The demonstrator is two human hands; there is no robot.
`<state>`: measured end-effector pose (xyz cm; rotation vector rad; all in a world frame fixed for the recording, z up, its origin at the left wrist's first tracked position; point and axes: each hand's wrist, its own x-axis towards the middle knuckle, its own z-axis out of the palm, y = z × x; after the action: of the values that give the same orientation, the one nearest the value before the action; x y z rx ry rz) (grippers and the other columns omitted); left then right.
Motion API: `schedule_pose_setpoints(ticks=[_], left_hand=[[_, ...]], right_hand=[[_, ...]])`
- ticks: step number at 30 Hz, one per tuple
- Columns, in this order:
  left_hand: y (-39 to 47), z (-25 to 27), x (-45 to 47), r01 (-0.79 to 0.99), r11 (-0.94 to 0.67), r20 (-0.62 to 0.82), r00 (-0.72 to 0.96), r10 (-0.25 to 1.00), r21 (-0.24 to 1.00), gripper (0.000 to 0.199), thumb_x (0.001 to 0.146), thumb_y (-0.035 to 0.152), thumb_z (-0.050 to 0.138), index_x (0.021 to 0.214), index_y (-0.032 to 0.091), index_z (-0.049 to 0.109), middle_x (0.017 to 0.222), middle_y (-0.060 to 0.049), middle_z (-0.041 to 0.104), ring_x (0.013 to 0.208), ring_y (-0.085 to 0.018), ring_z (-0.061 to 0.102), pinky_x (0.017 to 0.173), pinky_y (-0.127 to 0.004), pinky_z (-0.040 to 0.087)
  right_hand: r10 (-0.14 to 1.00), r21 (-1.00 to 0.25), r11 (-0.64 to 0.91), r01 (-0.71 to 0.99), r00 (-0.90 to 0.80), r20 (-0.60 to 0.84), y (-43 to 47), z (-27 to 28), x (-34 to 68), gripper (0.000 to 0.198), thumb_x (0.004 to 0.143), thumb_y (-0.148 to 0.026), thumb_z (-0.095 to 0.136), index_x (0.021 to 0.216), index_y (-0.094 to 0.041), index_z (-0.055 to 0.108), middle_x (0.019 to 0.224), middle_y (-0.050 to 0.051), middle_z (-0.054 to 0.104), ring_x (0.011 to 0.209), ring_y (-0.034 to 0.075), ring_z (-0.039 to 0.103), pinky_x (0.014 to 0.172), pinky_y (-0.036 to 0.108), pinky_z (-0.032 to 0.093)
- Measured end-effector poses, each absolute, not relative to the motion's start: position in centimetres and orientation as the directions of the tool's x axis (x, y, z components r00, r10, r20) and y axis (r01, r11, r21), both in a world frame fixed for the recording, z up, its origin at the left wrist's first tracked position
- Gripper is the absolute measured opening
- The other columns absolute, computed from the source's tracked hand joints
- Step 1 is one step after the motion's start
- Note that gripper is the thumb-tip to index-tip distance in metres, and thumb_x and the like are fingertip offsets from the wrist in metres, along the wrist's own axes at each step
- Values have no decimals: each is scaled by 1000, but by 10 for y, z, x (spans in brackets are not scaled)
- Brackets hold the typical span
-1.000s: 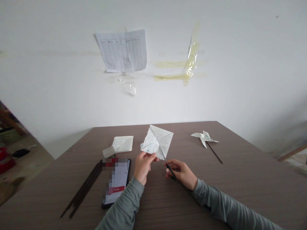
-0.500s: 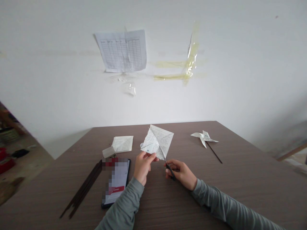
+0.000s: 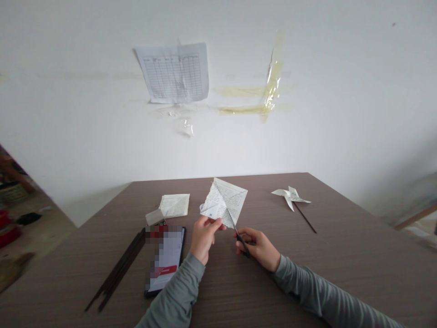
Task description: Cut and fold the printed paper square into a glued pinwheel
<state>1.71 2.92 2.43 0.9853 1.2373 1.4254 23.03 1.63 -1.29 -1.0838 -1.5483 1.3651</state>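
Left hand (image 3: pixel 205 237) pinches the printed paper (image 3: pixel 234 190); right hand (image 3: pixel 262 248) grips scissors (image 3: pixel 242 243), best kept along the diagonal crease (image 3: pixel 220 193).

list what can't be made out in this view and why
All in the head view:
Held paper: its print is too small to read; the left hand covers part of its lower edge.
Scissors: the right hand hides part of the handles.
Phone: pixelation hides part of the screen, the left sleeve a lower corner.
Wall sheet: entries too small to read.
Red object: blurred and cut off by the left edge.
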Motion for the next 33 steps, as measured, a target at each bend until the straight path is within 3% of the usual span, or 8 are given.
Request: schedule_pose_setpoints(ticks=[9, 21, 33], left_hand=[[29, 23, 16, -139, -6, -20, -182, 983, 990, 31, 77, 35, 104, 85, 23, 76, 86, -6, 90, 76, -24, 90, 44, -18, 32], [27, 22, 18, -138, -8, -18, -183, 983, 990, 31, 74, 37, 102, 84, 22, 77, 81, -6, 88, 75, -27, 91, 45, -19, 31], [27, 23, 19, -124, 5, -27, -179, 983, 992, 30, 76, 35, 103, 85, 23, 76, 82, -6, 88, 77, -27, 91, 46, -20, 31]], right_hand=[[951, -994, 67, 90, -308, 36, 16, -14, 231, 67, 76, -84, 108, 109, -29, 88, 81, 12, 89, 77, 38, 83, 77, 51, 71], [947, -994, 86, 71, -316, 59, 18, -18, 231, 73, 78, -88, 106, 111, -27, 84, 79, 9, 87, 72, 32, 78, 75, 49, 68], [954, -995, 52, 89, -298, 23, 14, -9, 230, 68, 74, -86, 108, 106, -31, 85, 78, 10, 86, 76, 38, 81, 79, 53, 70]])
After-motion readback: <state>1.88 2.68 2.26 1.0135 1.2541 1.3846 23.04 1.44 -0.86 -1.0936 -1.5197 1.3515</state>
